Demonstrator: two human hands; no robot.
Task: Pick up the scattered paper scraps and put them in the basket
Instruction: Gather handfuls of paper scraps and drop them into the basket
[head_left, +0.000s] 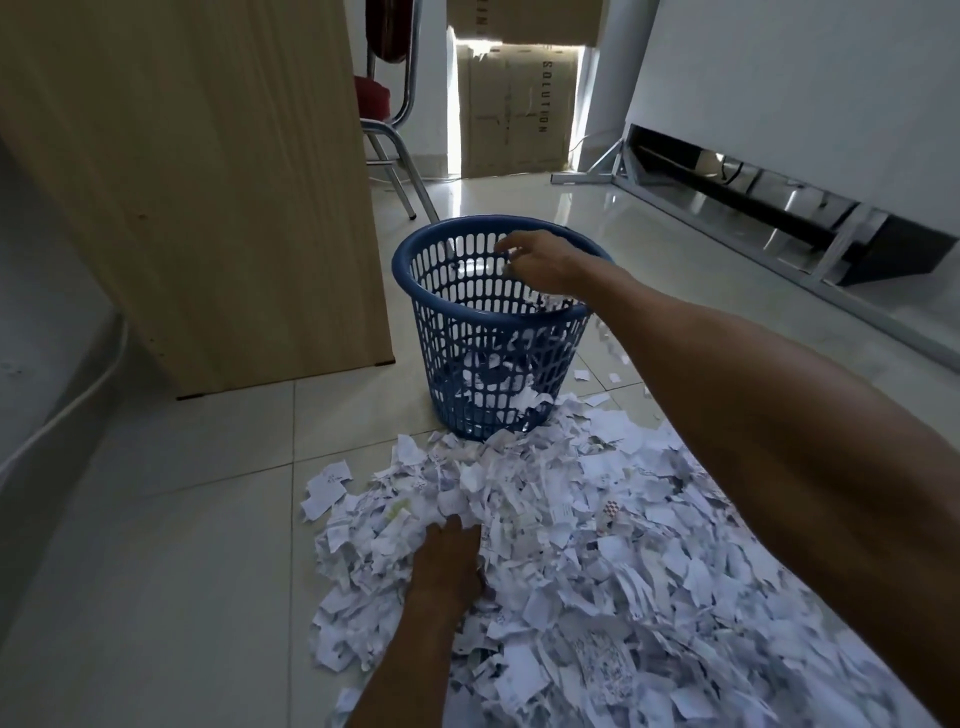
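Basket (451, 358) w/ scraps (523, 400) inside

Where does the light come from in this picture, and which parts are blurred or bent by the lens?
Head view: daylight enters beside the cardboard box at the back and glares on the floor tiles; the foreground is dim; the right hand over the basket and the paper scraps at lower right are smeared; the wooden cabinet leans, wide-angle distortion.

glossy pale tiled floor (156, 519), wooden cabinet (208, 182) left, cardboard box (514, 114) behind, white wall (805, 78) right.
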